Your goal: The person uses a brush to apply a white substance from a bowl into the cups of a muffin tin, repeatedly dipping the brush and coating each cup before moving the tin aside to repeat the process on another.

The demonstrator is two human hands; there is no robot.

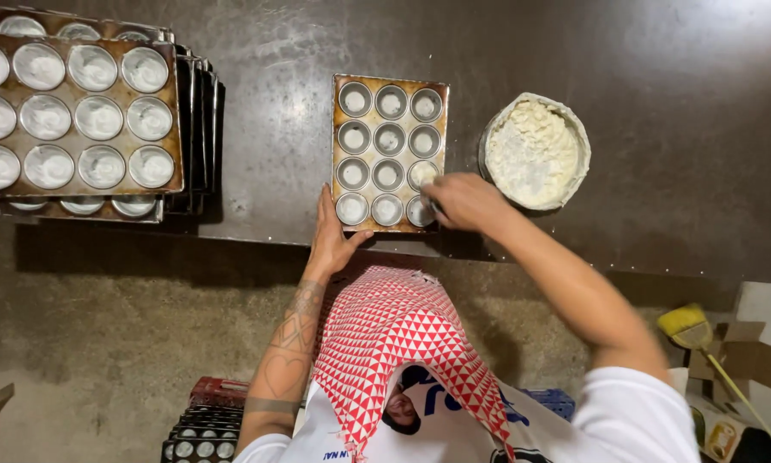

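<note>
A brown muffin tray (389,81) with several round metal cups lies on the dark table in front of me. My left hand (331,237) rests flat against the tray's near left corner, steadying it. My right hand (464,201) hovers over the tray's near right cups, fingers closed on something small that I cannot make out. A round bowl of white crumbly paste (535,151) stands just right of the tray, beside my right hand.
A stack of similar trays (78,116) with white-filled cups sits at the far left. A red and white patterned cloth (396,339) hangs at my chest. A yellow broom (692,330) and cardboard (752,356) lie on the floor at right; crates (207,416) stand below.
</note>
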